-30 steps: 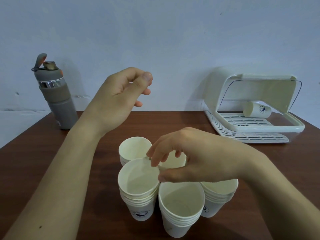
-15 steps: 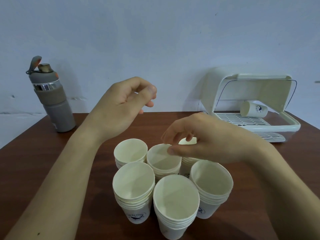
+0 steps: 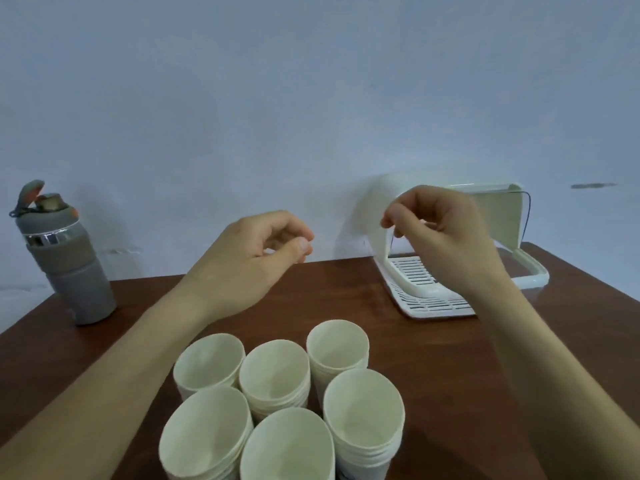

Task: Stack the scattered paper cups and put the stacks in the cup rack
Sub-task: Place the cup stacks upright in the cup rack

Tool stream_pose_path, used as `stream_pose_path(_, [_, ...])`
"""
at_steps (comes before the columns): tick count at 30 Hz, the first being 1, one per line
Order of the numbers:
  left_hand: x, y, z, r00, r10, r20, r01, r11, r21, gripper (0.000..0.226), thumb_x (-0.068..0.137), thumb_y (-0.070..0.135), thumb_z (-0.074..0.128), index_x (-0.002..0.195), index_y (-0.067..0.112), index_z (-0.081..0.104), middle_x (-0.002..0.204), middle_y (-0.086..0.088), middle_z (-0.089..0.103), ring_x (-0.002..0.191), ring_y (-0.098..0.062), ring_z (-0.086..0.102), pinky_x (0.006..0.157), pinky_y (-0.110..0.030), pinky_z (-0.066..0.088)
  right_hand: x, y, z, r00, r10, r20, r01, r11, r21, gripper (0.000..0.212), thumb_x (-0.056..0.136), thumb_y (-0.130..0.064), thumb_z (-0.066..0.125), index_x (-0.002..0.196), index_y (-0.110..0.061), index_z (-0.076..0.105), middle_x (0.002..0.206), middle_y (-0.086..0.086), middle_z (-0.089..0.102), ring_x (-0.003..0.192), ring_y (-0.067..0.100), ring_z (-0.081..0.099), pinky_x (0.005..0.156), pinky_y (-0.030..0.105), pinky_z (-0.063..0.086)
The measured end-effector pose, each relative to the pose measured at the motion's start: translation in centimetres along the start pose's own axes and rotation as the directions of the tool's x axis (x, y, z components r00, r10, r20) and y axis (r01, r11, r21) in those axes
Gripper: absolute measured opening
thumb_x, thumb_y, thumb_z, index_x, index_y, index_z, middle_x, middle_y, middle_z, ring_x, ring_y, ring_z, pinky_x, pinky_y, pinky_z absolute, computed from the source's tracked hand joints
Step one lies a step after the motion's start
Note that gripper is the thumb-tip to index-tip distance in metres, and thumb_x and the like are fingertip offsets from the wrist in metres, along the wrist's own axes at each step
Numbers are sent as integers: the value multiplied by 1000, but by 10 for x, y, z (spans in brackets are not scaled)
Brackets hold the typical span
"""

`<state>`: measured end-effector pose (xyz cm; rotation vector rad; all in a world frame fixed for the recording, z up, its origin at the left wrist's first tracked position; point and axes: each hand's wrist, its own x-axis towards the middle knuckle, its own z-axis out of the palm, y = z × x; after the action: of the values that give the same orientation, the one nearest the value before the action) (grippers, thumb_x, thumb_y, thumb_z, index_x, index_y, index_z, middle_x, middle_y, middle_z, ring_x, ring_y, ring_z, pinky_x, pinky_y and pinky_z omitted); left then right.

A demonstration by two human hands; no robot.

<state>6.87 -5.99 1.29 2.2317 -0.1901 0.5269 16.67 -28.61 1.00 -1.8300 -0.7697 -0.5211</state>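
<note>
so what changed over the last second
The right hand left its place over the cup stacks and moved up and to the right, to the front of the cup rack. Its fingers are curled, and whether it touches the rack is unclear. No cup was picked up. The left hand still hovers with curled fingers. The six stacks and the bottle stayed put.

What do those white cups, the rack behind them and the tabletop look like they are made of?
Cups: likely paper, matte off-white, thin nested rims. Rack: seemingly plastic, smooth glossy white, moulded slots. Table: wood or wood-look laminate, reddish-brown grain, faint sheen.
</note>
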Motion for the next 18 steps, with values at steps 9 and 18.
stream_pose_path(9, [92,55,77,983,86,163,-107,987,121,13,98,16,56,102,17,68,93,2,75,86,-10,72,78,-25,55,16,107,-84,969,192,-158,-216,964,-156,22,92,-13,59,75,-14,73,73,-1,74,69,18,68,63,34,52])
stream_pose_path(18, [168,64,193,922,6,387,-122,954,274,18,96,16,53,102,13,69,95,-1,76,93,-17,72,86,-33,56,24,158,-130,919,292,-266,-351,913,-208,23,91,-14,55,77,-12,73,79,6,75,77,28,68,73,39,55])
